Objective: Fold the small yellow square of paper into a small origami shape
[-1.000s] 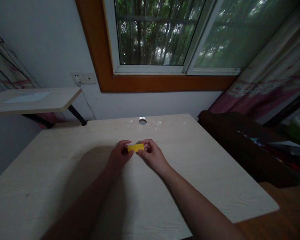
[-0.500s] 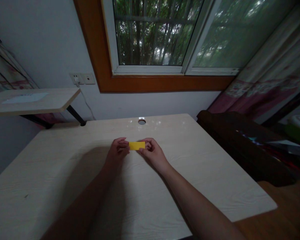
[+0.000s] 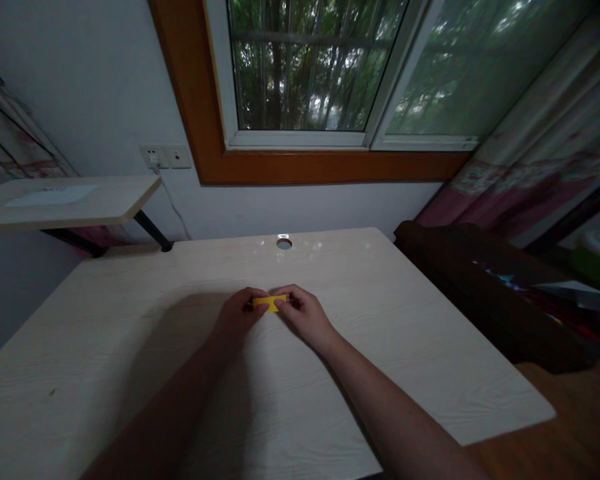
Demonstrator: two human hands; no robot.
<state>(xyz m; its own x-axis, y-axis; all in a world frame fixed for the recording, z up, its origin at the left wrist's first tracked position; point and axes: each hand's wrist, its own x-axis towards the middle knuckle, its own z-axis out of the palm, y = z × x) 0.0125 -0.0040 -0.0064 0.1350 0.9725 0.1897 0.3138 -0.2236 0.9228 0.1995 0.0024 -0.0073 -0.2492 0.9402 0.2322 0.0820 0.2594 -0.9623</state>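
A small yellow piece of paper sits between both hands over the middle of the pale wooden table. My left hand pinches its left end with curled fingers. My right hand pinches its right end. The two hands are close together, thumbs nearly touching, and only a short strip of the yellow paper shows between them. Both forearms reach in from the bottom of the view.
A round cable hole lies near the table's far edge. A second small table stands at the left by a wall socket. A dark sofa and a curtain are on the right, below the window.
The hands have come closer together and a little lower toward me, so the yellow paper now shows shorter than half a second ago.
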